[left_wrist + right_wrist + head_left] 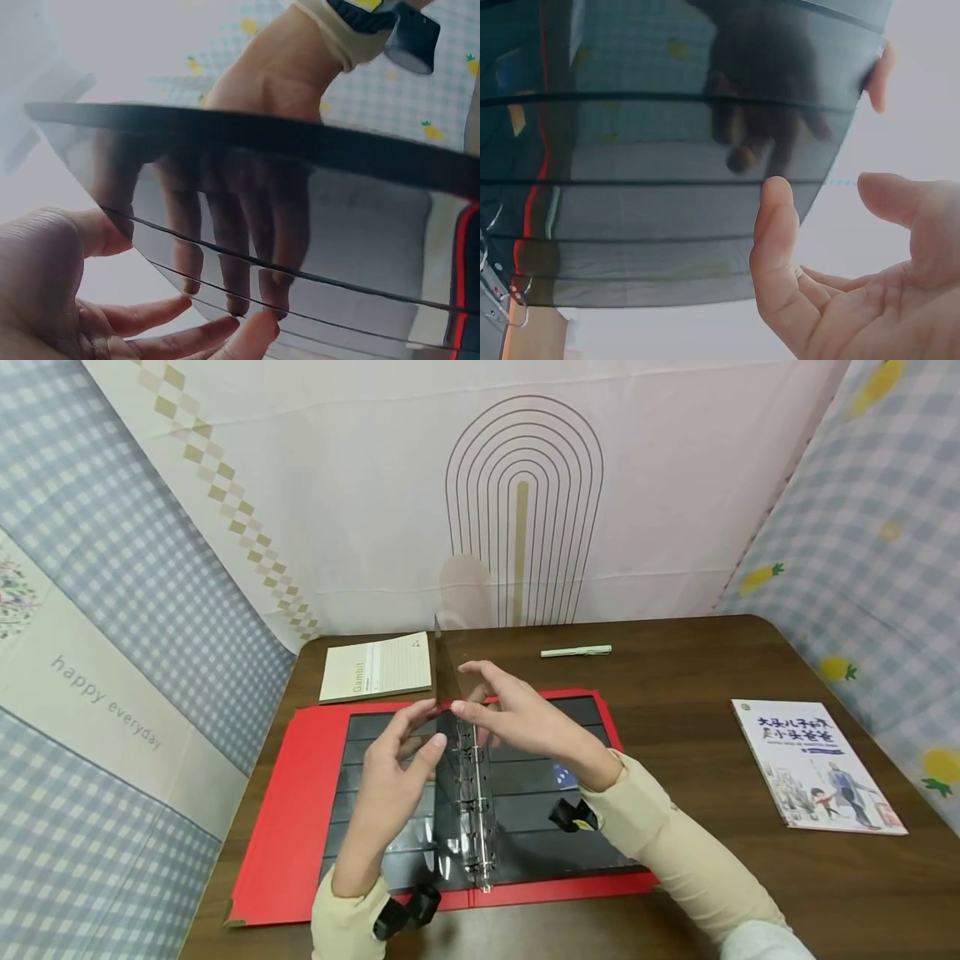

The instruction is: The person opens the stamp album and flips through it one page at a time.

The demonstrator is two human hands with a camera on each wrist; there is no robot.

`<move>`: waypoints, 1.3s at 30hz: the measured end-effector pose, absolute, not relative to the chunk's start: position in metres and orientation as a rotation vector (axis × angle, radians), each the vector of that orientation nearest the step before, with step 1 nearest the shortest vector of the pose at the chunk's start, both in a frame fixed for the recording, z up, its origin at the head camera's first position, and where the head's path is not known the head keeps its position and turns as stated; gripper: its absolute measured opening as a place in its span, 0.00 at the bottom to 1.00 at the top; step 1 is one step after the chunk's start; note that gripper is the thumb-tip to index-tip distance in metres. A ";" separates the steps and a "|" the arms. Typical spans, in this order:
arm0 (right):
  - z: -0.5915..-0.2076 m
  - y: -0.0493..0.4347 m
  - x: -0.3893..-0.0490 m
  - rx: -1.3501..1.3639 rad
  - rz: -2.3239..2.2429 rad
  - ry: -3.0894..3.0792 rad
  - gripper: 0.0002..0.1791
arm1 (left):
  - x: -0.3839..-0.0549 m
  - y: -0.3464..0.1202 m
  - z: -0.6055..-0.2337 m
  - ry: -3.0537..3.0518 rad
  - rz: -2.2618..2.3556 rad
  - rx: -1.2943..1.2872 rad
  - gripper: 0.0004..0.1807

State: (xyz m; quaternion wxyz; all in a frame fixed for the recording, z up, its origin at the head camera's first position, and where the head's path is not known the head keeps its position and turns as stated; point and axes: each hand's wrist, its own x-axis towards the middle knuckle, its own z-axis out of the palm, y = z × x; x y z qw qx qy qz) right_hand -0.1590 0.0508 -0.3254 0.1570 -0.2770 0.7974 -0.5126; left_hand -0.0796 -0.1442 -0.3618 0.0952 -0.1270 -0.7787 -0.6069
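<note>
A red ring binder lies spread on the table, with black pocket pages on both sides of its metal rings. One dark, see-through pocket page stands up from the rings between the hands. My left hand is on its left side, with fingertips by the sheet and the thumb apart from them. From the right, my right hand reaches to the same sheet. In the right wrist view a finger touches the sheet, while the thumb is off its edge.
Behind the binder's left part lies a cream notepad. A light green pen is at the back of the table. A white picture book lies at the right. Patterned cloths hang around the table.
</note>
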 end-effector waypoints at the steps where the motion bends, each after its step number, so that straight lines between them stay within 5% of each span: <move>1: -0.327 0.052 -0.160 -0.785 -1.464 2.287 0.33 | -0.079 -0.147 -0.362 -2.297 -1.808 -0.362 0.24; 39: -0.365 0.114 -0.182 -0.728 -1.366 2.535 0.24 | -0.062 -0.216 -0.383 -2.248 -1.797 0.033 0.18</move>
